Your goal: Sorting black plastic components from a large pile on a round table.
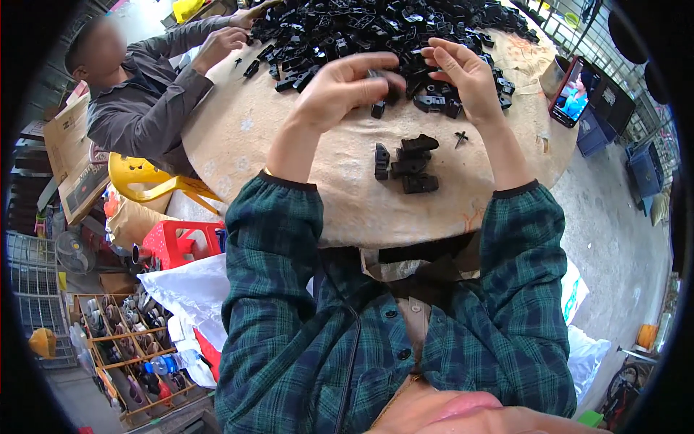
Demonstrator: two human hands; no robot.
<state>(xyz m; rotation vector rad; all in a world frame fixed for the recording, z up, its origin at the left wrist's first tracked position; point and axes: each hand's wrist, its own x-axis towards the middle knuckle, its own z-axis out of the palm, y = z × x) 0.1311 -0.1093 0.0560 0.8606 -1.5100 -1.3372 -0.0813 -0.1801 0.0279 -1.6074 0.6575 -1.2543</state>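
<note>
Left hand (pixel 340 87) pinches a black plastic part (pixel 394 90); right hand (pixel 463 72) half-open, steadying it above tabletop (pixel 289 152), beside the loose pile (pixel 390 29).

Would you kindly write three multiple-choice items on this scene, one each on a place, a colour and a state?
1. Where does the phone lie?
A. at the table's right edge
B. on the floor
C. on the red stool

2. What colour are the parts in the pile?
A. white
B. black
C. yellow

3. What is the left hand doing?
A. lying flat and open
B. hanging below the table
C. pinching a small black part

Answers: 1 A, the phone rests at the right rim of the table. 2 B, the whole pile is black. 3 C, its fingers close on a part, beside the right hand.
</note>
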